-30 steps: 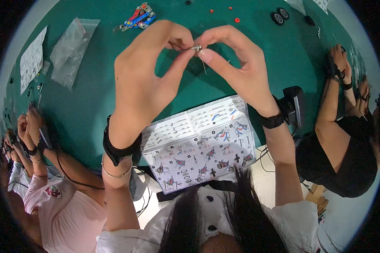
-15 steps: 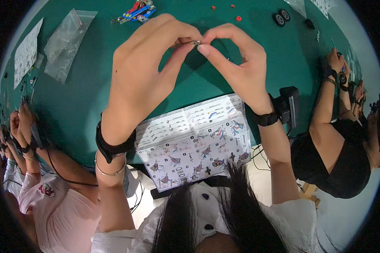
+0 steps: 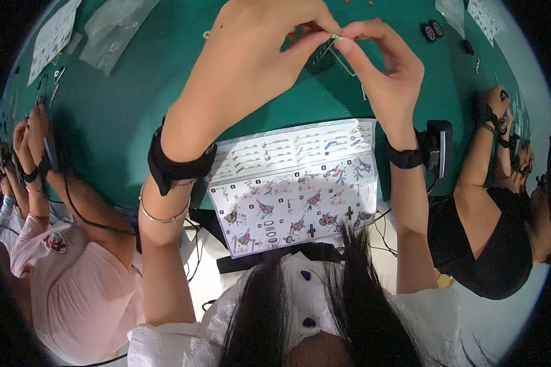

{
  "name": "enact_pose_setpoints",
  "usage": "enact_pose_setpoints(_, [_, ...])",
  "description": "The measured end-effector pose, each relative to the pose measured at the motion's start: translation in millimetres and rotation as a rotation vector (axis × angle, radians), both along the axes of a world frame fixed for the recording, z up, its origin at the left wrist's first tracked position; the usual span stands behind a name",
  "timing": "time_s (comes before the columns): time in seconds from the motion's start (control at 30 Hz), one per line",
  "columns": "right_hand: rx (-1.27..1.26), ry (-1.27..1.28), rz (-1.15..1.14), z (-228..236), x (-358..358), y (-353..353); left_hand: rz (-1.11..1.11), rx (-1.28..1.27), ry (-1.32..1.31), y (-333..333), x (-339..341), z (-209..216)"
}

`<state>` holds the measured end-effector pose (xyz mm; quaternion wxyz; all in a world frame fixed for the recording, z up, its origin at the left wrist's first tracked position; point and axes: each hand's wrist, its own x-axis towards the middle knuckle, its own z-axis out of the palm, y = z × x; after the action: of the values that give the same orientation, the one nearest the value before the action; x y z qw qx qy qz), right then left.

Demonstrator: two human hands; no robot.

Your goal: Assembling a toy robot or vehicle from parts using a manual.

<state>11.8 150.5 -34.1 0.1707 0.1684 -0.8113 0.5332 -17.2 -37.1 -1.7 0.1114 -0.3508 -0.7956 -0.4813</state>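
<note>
My left hand and my right hand meet above the table, thumb and fingertips of each closed in a pinch. Between them is a small silvery metal part, mostly covered by the fingers; its exact kind is too small to tell. Just below the fingertips shows a thin bent metal rod, partly hidden by my right thumb. A short light-coloured piece lies beside the right palm. Nearer me, a printed instruction sheet with assembly drawings hangs over the table edge.
Clear plastic bags lie on the green table at far left and far right. Two black wheels are at the back right, with red bits near the top edge. People work on both sides, a hand at left.
In the picture, both hands have shifted right and slightly up, still pinched together. The bent rod now shows beneath the fingertips. The blue-and-red assembly at the back is no longer visible.
</note>
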Motion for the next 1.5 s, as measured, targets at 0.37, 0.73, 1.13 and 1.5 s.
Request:
enact_pose_setpoints(0.37, [0.027, 0.018, -0.009, -3, 1, -6, 0.01, 0.051, -0.058, 3, -2, -10])
enact_pose_setpoints(0.73, [0.065, 0.043, 0.009, -2, 3, -7, -0.105, 0.234, -0.328, 1, 0, -5])
enact_pose_setpoints(1.13, [0.195, 0.063, 0.012, 1, 7, -7, -0.045, -0.013, -0.231, -1, 9, 13])
enact_pose_setpoints(1.5, [0.067, 0.064, 0.17, -6, -4, 1, -0.05, -0.009, -0.013, 2, 1, -13])
